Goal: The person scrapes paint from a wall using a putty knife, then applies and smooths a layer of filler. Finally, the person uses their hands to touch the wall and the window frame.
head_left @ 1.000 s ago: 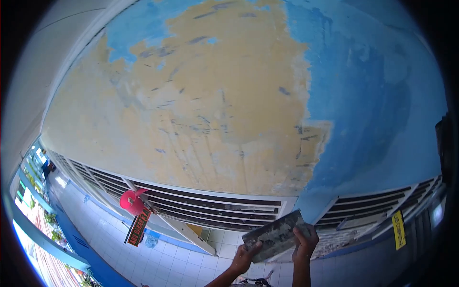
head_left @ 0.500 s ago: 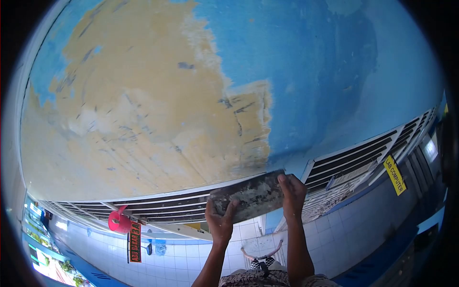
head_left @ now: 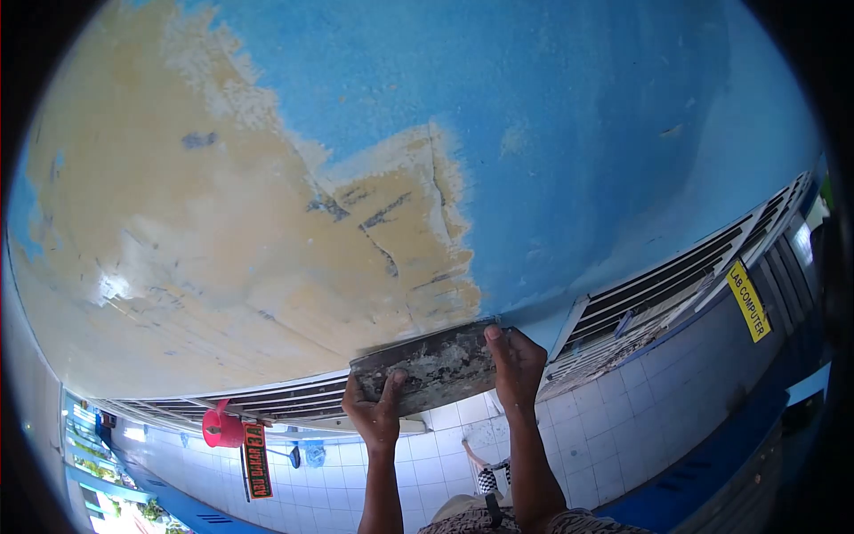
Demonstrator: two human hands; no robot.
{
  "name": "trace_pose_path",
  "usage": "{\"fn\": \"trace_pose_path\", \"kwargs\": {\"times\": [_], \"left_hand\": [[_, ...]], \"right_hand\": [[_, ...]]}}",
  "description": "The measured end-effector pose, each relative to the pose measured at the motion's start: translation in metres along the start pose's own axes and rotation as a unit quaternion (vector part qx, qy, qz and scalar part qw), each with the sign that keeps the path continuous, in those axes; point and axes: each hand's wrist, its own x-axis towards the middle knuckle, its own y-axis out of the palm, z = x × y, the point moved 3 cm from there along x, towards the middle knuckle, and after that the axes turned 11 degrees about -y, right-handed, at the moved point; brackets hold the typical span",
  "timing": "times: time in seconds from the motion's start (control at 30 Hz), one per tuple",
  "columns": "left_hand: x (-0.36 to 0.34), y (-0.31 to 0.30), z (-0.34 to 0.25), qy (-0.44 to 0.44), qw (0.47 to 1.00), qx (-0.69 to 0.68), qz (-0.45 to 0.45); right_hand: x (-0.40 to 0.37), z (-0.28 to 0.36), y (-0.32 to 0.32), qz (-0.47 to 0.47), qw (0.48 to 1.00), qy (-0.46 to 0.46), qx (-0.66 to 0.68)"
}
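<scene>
A wide, rectangular scraper blade (head_left: 431,367), dark and smeared with dried grey filler, is gripped at both ends. My left hand (head_left: 374,411) closes on its left end, thumb pressed on the near face. At the other end, my right hand (head_left: 518,365) clasps the upper corner, its thumb also on the near face and fingers hidden behind. The blade's long upper edge slants up to the right, right at the lower part of the wall. There, a beige filled patch (head_left: 240,240) with dark streaks meets the blue paint (head_left: 587,160) along a ragged border.
Slatted window openings (head_left: 658,298) lie right of and behind my hands. A yellow sign (head_left: 749,301) reading LAB COMPUTER projects at the right. On the left hang a pink pot-like container (head_left: 222,429) and a red-lettered sign (head_left: 257,459). White tiled floor (head_left: 605,436) shows below.
My view has turned, so the patch and border sit farther left. Both hands and the scraper blade appear farther left in view, still near the patch's lower right corner. The grip is unchanged.
</scene>
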Motion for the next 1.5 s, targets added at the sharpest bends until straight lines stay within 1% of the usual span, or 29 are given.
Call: {"fn": "trace_pose_path", "kwargs": {"times": [0.03, 0.1, 0.13, 0.23, 0.3, 0.43, 0.5, 0.6, 0.73, 0.83, 0.9, 0.93, 1.0, 1.03, 1.07, 1.1, 1.17, 1.2, 1.27, 1.3, 1.33, 1.37, 1.4, 1.5], "left_hand": [[0.002, 0.001, 0.001, 0.002, 1.0, -0.024, 0.006], [0.005, 0.001, 0.001, 0.003, 0.999, -0.046, 0.011], [0.005, 0.001, 0.0, 0.008, 0.999, -0.047, 0.009], [0.007, 0.0, -0.002, 0.008, 0.999, -0.046, 0.005], [0.007, 0.0, -0.004, 0.001, 0.999, -0.05, 0.01], [0.004, 0.001, -0.004, -0.005, 0.997, -0.075, 0.011], [0.005, 0.001, -0.007, 0.0, 0.997, -0.076, 0.017], [0.004, 0.004, -0.011, -0.002, 0.997, -0.08, 0.014], [0.005, 0.003, -0.003, -0.006, 0.996, -0.089, 0.014], [0.007, 0.006, -0.006, 0.01, 0.995, -0.098, 0.019], [0.013, 0.011, -0.026, 0.049, 0.994, -0.102, -0.002], [0.017, 0.01, -0.037, 0.031, 0.993, -0.118, 0.001], [0.022, 0.012, -0.053, 0.053, 0.989, -0.135, 0.002], [0.021, 0.011, -0.054, 0.057, 0.989, -0.139, 0.004], [0.017, 0.009, -0.049, 0.038, 0.995, -0.093, 0.012], [0.013, 0.006, -0.043, 0.02, 0.999, -0.046, 0.019], [0.01, 0.002, -0.02, 0.03, 0.998, -0.048, 0.017], [0.01, 0.001, -0.01, 0.034, 0.998, -0.044, 0.015], [0.013, 0.001, -0.021, 0.039, 0.997, -0.058, 0.014], [0.016, 0.003, -0.031, 0.049, 0.996, -0.08, 0.012], [0.016, 0.005, -0.037, 0.06, 0.993, -0.106, 0.01], [0.015, 0.002, -0.036, 0.024, 0.997, -0.076, 0.013], [0.012, -0.001, -0.03, 0.025, 0.997, -0.078, 0.013], [0.012, 0.007, -0.034, 0.023, 0.996, -0.082, 0.017]], "right_hand": [[0.0, -0.001, 0.002, 0.001, 1.0, 0.002, 0.0], [0.0, 0.004, 0.007, -0.037, 0.997, -0.065, 0.031], [0.001, 0.005, 0.009, -0.037, 0.997, -0.064, 0.032], [0.002, 0.014, 0.005, -0.048, 0.997, -0.058, 0.036], [0.002, 0.021, 0.004, -0.028, 0.999, 0.0, 0.022], [0.003, 0.025, 0.001, -0.008, 1.0, 0.023, -0.014], [0.002, 0.018, 0.003, -0.04, 0.999, -0.007, 0.013], [0.004, 0.024, 0.004, -0.038, 0.999, -0.019, 0.01], [0.004, 0.025, 0.003, -0.031, 0.999, -0.026, -0.006], [0.009, 0.033, 0.004, -0.037, 0.998, -0.049, -0.009], [0.024, 0.067, 0.008, -0.019, 0.989, -0.097, -0.107], [0.03, 0.077, 0.013, -0.018, 0.99, -0.094, -0.107], [0.042, 0.098, 0.026, -0.052, 0.987, -0.152, 0.016], [0.038, 0.086, 0.019, -0.035, 0.989, -0.147, -0.001], [0.029, 0.068, 0.014, -0.035, 0.988, -0.15, -0.003], [0.02, 0.047, 0.01, -0.052, 0.989, -0.137, -0.003], [0.009, 0.024, 0.013, -0.092, 0.989, -0.113, 0.013], [0.012, 0.024, 0.01, -0.091, 0.989, -0.114, 0.014], [0.018, 0.045, 0.01, -0.044, 0.996, -0.076, -0.034], [0.024, 0.057, 0.012, -0.039, 0.996, -0.076, 0.009], [0.022, 0.055, 0.016, -0.039, 0.996, -0.075, 0.009], [0.02, 0.052, 0.019, -0.066, 0.993, -0.097, 0.005], [0.016, 0.049, 0.019, -0.093, 0.989, -0.118, 0.001], [0.021, 0.056, 0.02, -0.065, 0.991, -0.114, -0.008]]}}
